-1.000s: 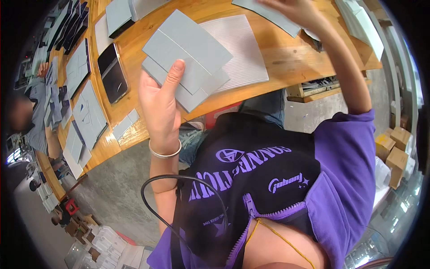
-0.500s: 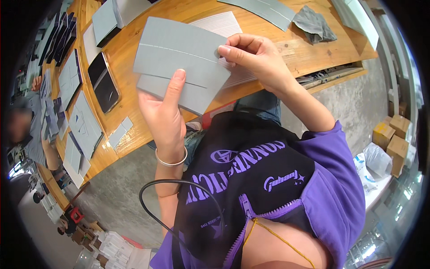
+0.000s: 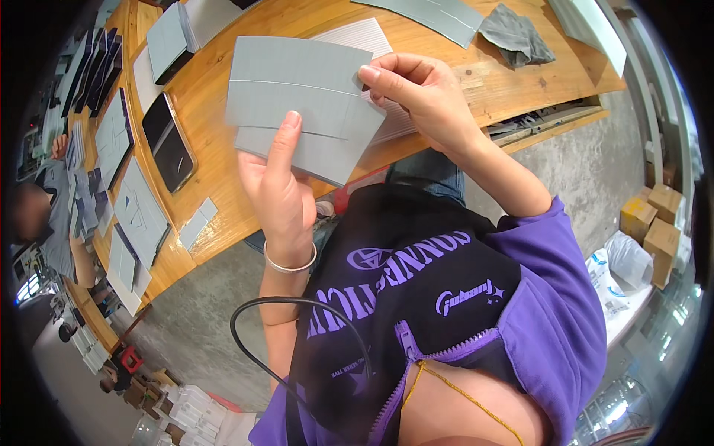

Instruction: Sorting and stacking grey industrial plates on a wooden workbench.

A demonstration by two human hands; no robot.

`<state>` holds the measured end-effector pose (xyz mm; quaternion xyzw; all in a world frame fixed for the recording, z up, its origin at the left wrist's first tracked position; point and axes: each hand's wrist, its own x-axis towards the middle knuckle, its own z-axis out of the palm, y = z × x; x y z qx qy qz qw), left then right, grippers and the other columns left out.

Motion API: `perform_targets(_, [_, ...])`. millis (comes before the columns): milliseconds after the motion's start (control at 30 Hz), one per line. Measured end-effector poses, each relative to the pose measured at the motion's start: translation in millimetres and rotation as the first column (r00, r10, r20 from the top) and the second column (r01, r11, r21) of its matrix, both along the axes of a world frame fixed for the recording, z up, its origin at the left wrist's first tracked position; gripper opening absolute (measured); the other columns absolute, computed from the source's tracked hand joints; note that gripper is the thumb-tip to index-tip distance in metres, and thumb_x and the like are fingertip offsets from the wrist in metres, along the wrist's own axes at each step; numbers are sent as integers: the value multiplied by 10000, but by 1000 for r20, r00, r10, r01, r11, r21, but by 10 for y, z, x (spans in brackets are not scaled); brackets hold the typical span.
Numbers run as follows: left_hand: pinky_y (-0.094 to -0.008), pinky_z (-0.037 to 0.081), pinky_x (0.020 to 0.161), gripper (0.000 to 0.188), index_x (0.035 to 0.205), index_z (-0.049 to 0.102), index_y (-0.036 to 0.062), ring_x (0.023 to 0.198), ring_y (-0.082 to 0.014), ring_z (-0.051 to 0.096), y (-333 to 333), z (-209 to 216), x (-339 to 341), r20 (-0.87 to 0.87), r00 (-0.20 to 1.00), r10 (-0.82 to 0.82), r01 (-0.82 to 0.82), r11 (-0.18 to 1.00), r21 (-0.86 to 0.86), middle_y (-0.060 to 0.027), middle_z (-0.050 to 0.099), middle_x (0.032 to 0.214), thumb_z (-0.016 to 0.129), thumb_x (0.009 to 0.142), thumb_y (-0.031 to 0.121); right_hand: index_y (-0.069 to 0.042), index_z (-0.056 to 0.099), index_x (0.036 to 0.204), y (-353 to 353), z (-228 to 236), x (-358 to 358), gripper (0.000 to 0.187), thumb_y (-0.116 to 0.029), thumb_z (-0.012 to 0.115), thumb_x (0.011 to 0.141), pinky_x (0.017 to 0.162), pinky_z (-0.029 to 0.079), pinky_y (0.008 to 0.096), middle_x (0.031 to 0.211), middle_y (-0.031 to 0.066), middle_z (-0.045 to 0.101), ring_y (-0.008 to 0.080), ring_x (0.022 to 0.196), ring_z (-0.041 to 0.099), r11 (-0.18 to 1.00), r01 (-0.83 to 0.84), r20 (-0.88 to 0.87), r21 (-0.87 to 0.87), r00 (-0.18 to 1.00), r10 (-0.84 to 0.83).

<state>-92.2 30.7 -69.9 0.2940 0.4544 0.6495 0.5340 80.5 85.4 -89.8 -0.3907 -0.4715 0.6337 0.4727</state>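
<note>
Over the table's near edge I hold a grey creased card (image 3: 294, 85), with a pale line across its upper part and a darker line lower down. Another grey layer shows beneath its lower edge; whether the two are joined I cannot tell. My left hand (image 3: 279, 193) grips the lower left, thumb on the front and fingers hidden behind. My right hand (image 3: 420, 97) pinches the upper right edge between thumb and forefinger. Under the card lies a white ribbed sheet (image 3: 353, 33), partly covered.
A dark phone (image 3: 169, 141) lies left of the card, near a stack of grey cards (image 3: 167, 44). A crumpled grey cloth (image 3: 517, 36) and a creased grey sheet (image 3: 435, 16) lie at the far right. Small grey pieces (image 3: 198, 223) sit by the near edge. Another person works at far left.
The card has tilted slightly and shifted a little down at its top edge. My left hand has moved slightly right with it; both hands keep their grip.
</note>
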Motion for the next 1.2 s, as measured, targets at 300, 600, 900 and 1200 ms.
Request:
perform_targets(300, [-308, 421, 922, 354, 1210, 488, -4, 1048, -152, 543, 20, -6, 28, 88, 996, 8, -6, 1000, -26, -78, 574, 1147, 609, 883, 53, -2, 656, 891, -59, 229, 545, 165, -165, 668, 862, 632, 433, 188, 809, 2, 627, 43, 707, 535, 989, -48, 78, 141, 996, 37])
perform_targets(600, [-302, 467, 871, 306, 1169, 517, -17, 994, -157, 582, -5, 30, -103, -14, 1000, 13, -14, 996, -93, -97, 588, 1123, 611, 884, 42, -47, 692, 806, -721, 276, 1856, 88, -9, 733, 738, 536, 418, 234, 721, 24, 613, 108, 609, 537, 833, -90, 726, 546, 547, -416])
perform_targets(900, [-280, 428, 901, 376, 1201, 492, -35, 1021, -152, 555, 23, 11, 63, -57, 990, -132, 130, 991, -30, -94, 581, 1133, 647, 865, 33, 9, 673, 951, -457, 360, 1296, 124, -53, 672, 845, 626, 479, 189, 813, 39, 672, 80, 707, 609, 816, 155, 470, 557, 751, -463])
perform_targets(1200, [-281, 428, 900, 409, 1223, 470, -38, 1019, -154, 555, -29, 60, 89, -81, 979, -186, 181, 982, -61, -107, 574, 1141, 648, 872, 75, 14, 472, 1247, 321, 604, 344, 441, -105, 653, 863, 672, 475, 228, 843, 56, 622, 104, 753, 594, 931, -355, 318, 82, 895, 313])
